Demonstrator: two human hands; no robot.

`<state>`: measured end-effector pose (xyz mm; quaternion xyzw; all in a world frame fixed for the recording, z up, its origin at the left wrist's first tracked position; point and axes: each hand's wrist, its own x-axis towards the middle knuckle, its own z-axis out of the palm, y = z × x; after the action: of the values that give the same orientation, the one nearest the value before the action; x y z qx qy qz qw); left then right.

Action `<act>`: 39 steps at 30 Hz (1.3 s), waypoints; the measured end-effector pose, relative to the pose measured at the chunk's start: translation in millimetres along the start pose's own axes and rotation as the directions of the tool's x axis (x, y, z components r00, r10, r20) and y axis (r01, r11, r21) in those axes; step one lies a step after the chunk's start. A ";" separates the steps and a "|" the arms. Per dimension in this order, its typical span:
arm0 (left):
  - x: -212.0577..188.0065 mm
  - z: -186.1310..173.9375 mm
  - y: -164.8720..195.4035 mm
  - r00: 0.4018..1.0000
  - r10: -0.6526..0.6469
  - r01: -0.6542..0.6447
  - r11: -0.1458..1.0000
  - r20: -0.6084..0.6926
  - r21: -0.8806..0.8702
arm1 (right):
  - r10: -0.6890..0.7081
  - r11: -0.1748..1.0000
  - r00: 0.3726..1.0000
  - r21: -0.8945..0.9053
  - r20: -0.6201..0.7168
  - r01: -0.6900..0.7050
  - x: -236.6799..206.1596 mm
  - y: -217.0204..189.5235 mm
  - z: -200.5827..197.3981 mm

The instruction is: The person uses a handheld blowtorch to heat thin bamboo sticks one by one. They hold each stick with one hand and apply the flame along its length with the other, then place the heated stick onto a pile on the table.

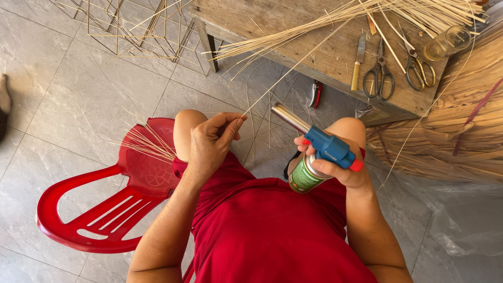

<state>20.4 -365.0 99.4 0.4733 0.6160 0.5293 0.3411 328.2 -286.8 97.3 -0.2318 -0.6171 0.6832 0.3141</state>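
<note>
Torch (319, 152), blue-headed with a metal nozzle and a green gas canister, is sitting in the right hand (340, 165), fingers wrapping closed around the canister and head, over the person's right knee. Left hand (212, 144) is pinching one thin bamboo strip (293, 68) between thumb and fingertips above the left knee; the strip is running up to the bundle of strips (398, 13) lying across the bench (314, 52). Two pairs of scissors (381, 73) and a knife (358, 63) are resting near the bench's near edge. Red plastic chair (105, 209) is lying tipped on the floor beside the person, holding loose strips.
</note>
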 end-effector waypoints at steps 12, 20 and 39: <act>-6.9 -3.3 9.7 1.000 0.017 -0.017 0.999 0.001 0.041 | -0.137 0.990 0.952 0.001 -0.272 0.143 19.8 -9.5 -10.9; -9.5 -5.6 7.1 1.000 0.029 -0.030 0.997 0.012 0.075 | -0.073 0.997 0.991 0.030 -0.114 0.077 16.2 -1.8 -1.0; -37.8 -22.0 3.4 0.986 -0.115 0.092 0.979 0.122 0.181 | -0.174 0.964 0.960 0.162 -0.220 0.212 59.1 -11.9 -1.5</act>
<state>12.9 -408.0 104.2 0.5025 0.6601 0.4223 0.3653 289.9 -243.0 113.0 -0.2091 -0.5357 0.6758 0.4610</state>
